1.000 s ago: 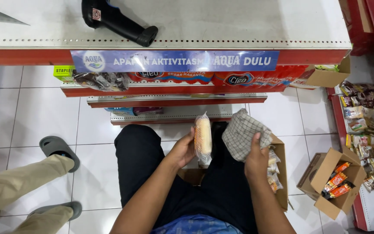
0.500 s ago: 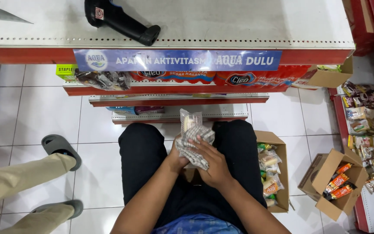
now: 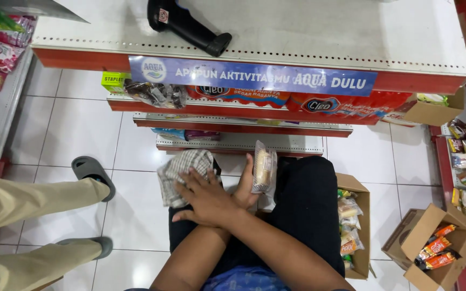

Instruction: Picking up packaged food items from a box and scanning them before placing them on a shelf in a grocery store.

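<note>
The forearms are crossed over the lap. The right hand [image 3: 207, 195] reaches across to the person's left side and lies flat, fingers spread, on a crumpled grey-and-white checked cloth [image 3: 182, 164]. It presses the cloth rather than pinching it, and most of the cloth lies just beyond and to the left of this grip.

The left hand [image 3: 245, 188] comes out from under the right wrist. Its grip is closed on the lower edge of a clear plastic packet with a pale, biscuit-coloured filling [image 3: 264, 168]. The packet stands up from that grip, its long axis pointing away from the body toward the lowest shelf. It is just beside the cloth but apart from it, with the left hand nearer to it.

By count there is one packet in hand and one cloth. One black handheld scanner [image 3: 187, 26] lies on the white top shelf [image 3: 351, 37]. Two open cardboard boxes [image 3: 360, 188] [image 3: 430, 221] of snack packs stand to the right of the grips. Another person's two grey sandals [image 3: 90, 171] [image 3: 103, 245] are well to the left.
</note>
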